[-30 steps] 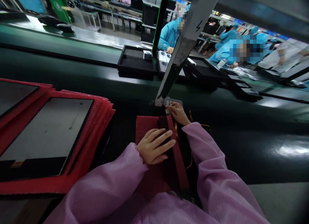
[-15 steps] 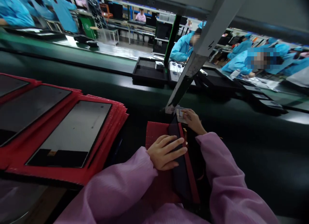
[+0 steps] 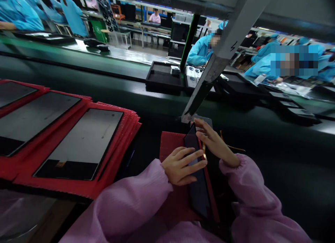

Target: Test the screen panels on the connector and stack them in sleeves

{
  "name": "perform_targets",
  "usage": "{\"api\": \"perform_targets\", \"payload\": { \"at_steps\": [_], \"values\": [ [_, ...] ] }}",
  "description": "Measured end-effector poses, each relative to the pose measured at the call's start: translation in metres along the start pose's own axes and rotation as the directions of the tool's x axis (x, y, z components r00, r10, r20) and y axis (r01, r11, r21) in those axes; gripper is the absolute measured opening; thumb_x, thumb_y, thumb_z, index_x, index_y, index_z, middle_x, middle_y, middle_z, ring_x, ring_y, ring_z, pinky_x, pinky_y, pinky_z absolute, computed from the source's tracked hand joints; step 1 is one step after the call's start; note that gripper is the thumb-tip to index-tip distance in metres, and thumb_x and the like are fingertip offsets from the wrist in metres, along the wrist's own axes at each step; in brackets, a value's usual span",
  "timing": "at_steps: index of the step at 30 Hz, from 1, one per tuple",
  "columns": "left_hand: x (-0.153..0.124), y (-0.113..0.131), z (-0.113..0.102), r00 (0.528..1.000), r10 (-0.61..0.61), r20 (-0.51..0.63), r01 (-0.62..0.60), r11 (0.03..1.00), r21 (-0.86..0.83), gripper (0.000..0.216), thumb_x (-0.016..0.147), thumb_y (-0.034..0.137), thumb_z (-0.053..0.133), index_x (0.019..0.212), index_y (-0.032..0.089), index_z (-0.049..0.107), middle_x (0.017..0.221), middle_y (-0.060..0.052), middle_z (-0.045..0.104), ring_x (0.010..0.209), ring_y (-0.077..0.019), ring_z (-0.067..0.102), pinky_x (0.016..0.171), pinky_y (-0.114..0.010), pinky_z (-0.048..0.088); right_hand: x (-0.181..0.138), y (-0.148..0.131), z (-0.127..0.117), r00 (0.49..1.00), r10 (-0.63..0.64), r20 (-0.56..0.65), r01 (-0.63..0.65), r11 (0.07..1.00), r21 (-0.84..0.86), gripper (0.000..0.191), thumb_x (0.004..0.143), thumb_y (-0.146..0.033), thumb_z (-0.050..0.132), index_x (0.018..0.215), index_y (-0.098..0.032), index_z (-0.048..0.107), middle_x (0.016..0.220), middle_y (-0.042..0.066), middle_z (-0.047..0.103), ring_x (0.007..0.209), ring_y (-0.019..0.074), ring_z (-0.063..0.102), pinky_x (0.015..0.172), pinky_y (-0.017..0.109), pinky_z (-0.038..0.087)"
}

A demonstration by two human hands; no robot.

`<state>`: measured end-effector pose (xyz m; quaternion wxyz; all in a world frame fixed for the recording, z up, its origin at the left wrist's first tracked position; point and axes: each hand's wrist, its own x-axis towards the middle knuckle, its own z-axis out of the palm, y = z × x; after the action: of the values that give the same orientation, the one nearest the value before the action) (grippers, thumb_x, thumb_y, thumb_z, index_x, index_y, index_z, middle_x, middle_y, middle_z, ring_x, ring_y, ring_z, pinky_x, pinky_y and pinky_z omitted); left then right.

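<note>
My left hand [image 3: 181, 165] lies with its fingers stretched across a dark glass panel [image 3: 199, 187] that is tilted up on its edge over a red tray [image 3: 167, 145]. My right hand [image 3: 216, 142] rests against the panel's far upper edge, fingers extended along it. An orange flex strip [image 3: 230, 144] shows just behind the right hand. Both arms wear pink sleeves.
A stack of red trays holding dark panels [image 3: 78, 141] fills the left side. A grey slanted post [image 3: 209, 72] stands just beyond my hands. Black trays [image 3: 163, 75] sit on the green conveyor behind it. People in blue coats work at the far benches.
My right hand has drawn back from the small white piece at the post's foot onto the panel's far edge. The panel stands a little steeper. The view shifted slightly.
</note>
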<state>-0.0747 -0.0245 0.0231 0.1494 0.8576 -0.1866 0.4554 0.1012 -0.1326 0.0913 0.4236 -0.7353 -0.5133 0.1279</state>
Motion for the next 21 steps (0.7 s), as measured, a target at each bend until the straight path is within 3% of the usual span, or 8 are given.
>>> {"api": "perform_targets", "payload": {
  "at_steps": [11, 14, 17, 21],
  "values": [
    [0.003, -0.002, -0.002, 1.0, 0.003, -0.007, -0.003, 0.999, -0.053, 0.054, 0.101, 0.048, 0.023, 0.136, 0.019, 0.051, 0.14, -0.011, 0.056, 0.131, -0.0256, 0.046, 0.106, -0.04, 0.041, 0.002, -0.002, -0.003, 0.998, 0.026, 0.054, -0.029, 0.998, 0.055, 0.05, 0.094, -0.055, 0.052, 0.139, -0.035, 0.048, 0.137, 0.004, 0.058, 0.12, 0.0251, 0.061, 0.105, 0.048, 0.05],
    [0.003, -0.01, -0.007, 0.992, -0.085, -0.097, 0.069, 0.985, -0.157, 0.054, 0.101, 0.045, 0.026, 0.144, 0.016, 0.041, 0.141, -0.015, 0.053, 0.134, -0.0243, 0.045, 0.106, -0.041, 0.041, 0.003, -0.004, -0.004, 0.998, 0.003, 0.07, -0.008, 0.997, 0.077, 0.052, 0.093, -0.058, 0.052, 0.139, -0.033, 0.048, 0.135, 0.004, 0.058, 0.122, 0.0243, 0.059, 0.105, 0.045, 0.05],
    [0.0, -0.023, -0.012, 0.919, -0.375, -0.123, 0.338, 0.909, -0.244, 0.053, 0.101, 0.046, 0.027, 0.14, 0.015, 0.046, 0.135, -0.016, 0.058, 0.128, -0.0227, 0.051, 0.105, -0.042, 0.043, 0.003, -0.005, -0.005, 0.997, 0.017, 0.078, -0.023, 0.997, 0.079, 0.054, 0.093, -0.059, 0.051, 0.14, -0.033, 0.047, 0.135, 0.004, 0.058, 0.125, 0.024, 0.056, 0.106, 0.044, 0.049],
    [-0.006, -0.036, -0.013, 0.747, -0.66, 0.079, 0.661, 0.724, -0.195, 0.05, 0.101, 0.043, 0.026, 0.123, 0.013, 0.06, 0.093, -0.008, 0.073, 0.085, -0.0173, 0.068, 0.083, -0.034, 0.053, 0.003, -0.005, -0.006, 0.995, 0.035, 0.091, -0.044, 0.994, 0.096, 0.054, 0.093, -0.06, 0.052, 0.139, -0.034, 0.047, 0.134, 0.003, 0.058, 0.119, 0.0225, 0.059, 0.105, 0.044, 0.049]
  ]
}}
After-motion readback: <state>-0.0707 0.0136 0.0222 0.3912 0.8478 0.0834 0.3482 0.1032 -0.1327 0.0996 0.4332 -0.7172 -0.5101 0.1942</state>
